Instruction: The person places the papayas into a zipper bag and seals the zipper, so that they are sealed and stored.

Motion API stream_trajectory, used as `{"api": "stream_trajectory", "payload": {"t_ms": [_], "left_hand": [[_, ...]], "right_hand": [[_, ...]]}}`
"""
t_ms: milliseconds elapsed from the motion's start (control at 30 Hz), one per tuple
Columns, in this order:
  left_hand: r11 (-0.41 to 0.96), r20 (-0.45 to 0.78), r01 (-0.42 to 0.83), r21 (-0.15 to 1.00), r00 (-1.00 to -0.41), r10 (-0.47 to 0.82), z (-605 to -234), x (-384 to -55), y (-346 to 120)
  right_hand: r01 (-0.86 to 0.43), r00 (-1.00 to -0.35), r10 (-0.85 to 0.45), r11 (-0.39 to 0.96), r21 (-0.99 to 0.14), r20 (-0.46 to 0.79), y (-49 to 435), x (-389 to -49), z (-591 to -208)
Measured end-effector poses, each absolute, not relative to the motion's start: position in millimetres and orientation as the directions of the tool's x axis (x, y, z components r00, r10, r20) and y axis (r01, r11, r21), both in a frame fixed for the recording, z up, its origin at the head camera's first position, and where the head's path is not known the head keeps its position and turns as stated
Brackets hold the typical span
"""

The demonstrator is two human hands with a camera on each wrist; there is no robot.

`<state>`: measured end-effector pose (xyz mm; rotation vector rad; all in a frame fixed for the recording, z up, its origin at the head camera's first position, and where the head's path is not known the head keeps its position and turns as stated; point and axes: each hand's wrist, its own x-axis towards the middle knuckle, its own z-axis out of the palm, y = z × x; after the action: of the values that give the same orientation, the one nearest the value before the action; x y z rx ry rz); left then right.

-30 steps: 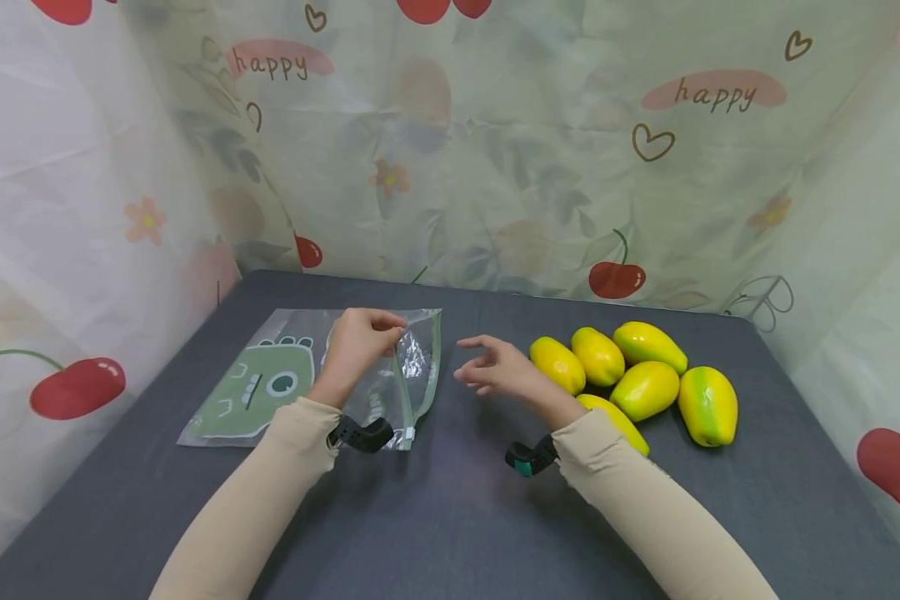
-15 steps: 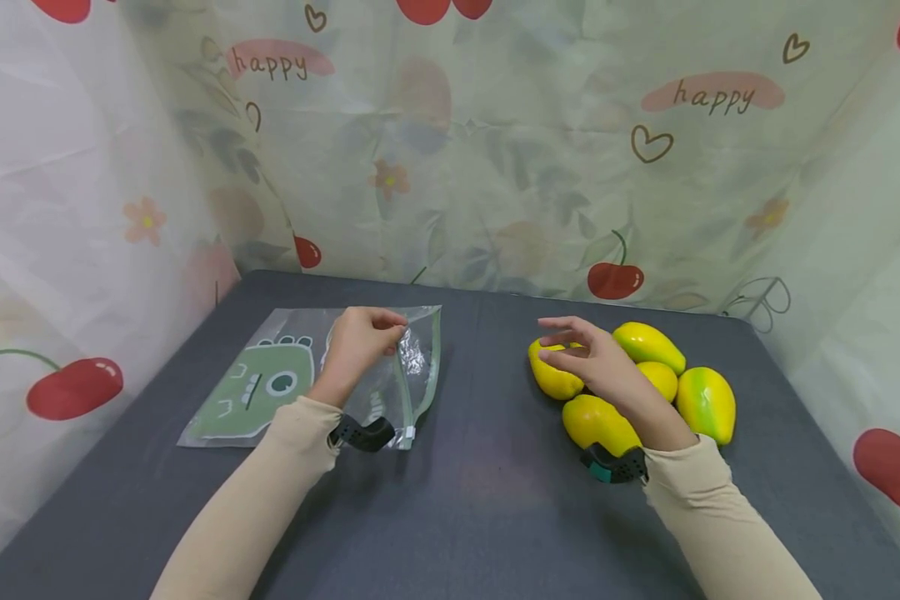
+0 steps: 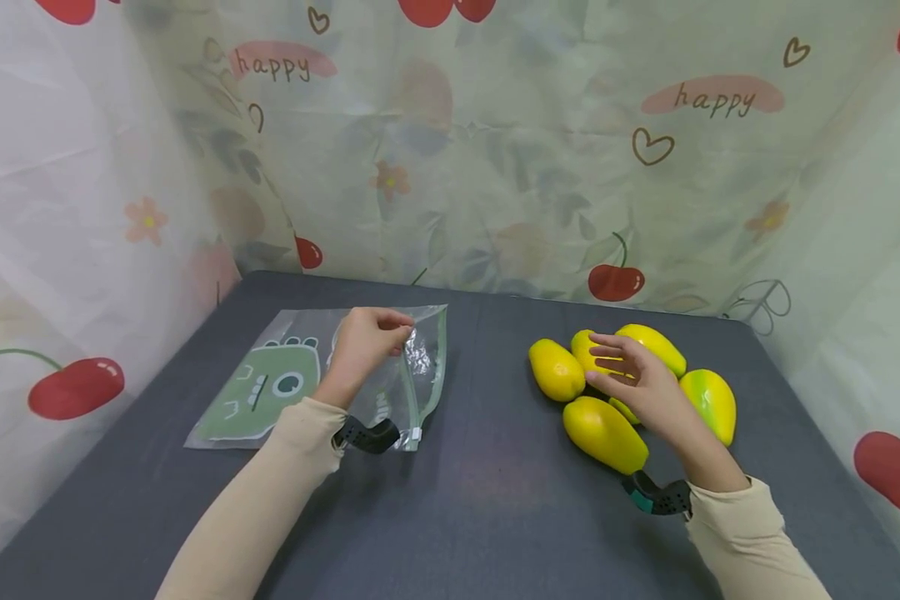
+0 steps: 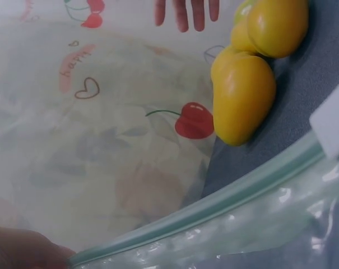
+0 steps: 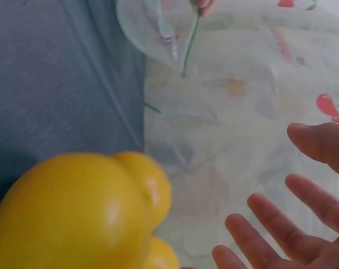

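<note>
A clear zip bag (image 3: pixel 390 396) with a green cartoon face lies on the left of the table. My left hand (image 3: pixel 363 350) pinches its top edge near the zip strip and lifts it, so the mouth gapes in the left wrist view, where the green strip (image 4: pixel 214 210) runs up to a white slider (image 4: pixel 333 120). Over on the right, my right hand (image 3: pixel 648 396) hovers above a group of yellow mangoes, fingers spread and nothing held. A front mango (image 3: pixel 606 433) and a left mango (image 3: pixel 555 370) show fully; the hand partly hides a mango behind it.
A green-streaked mango (image 3: pixel 711 404) lies at the right of the group, another mango (image 3: pixel 654 346) at the back. The dark table (image 3: pixel 487 517) is enclosed by a printed curtain (image 3: pixel 495 167). A thin wire (image 3: pixel 765 304) shows at the back right corner.
My right hand has moved right, from beside the bag's mouth to over the mangoes. My left hand keeps its pinch on the bag, nearly still.
</note>
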<state>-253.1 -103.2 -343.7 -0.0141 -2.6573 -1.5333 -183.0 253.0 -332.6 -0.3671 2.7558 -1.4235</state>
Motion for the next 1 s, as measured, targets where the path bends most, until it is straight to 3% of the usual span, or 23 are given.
{"api": "stream_trajectory", "payload": {"t_ms": [500,1000], "left_hand": [[0.493,0.083,0.065,0.868,-0.996,-0.015,-347.5,-251.2,-103.0],[0.484,0.078,0.058,0.873,-0.997,-0.021,-348.3,-252.8,-102.0]], "right_hand": [[-0.230,-0.964,-0.255,0.658,-0.717,0.075,272.2,-171.6,-378.4],[-0.198,-0.970,-0.239,0.706,-0.679,0.034,276.0,-166.5,-389.7]]}}
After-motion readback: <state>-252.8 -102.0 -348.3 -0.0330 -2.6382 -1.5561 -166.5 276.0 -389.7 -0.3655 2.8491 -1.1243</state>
